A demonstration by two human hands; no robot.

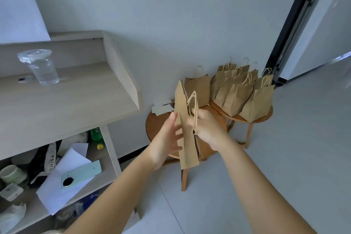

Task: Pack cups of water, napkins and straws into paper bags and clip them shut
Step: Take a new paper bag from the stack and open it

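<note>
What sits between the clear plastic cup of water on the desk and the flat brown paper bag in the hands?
Head view: only bare wooden desk top between the clear cup and flat brown bag.

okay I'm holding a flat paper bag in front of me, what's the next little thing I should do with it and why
Probably pull the flat paper bag open. It is still folded flat, held upright between your left hand and right hand, so nothing can go in yet. The cup of water waits on the desk, unpacked.

Lidded cup of water (43, 68) on desk (62, 100); paper bags (245, 93) on stool (266, 117)
</note>
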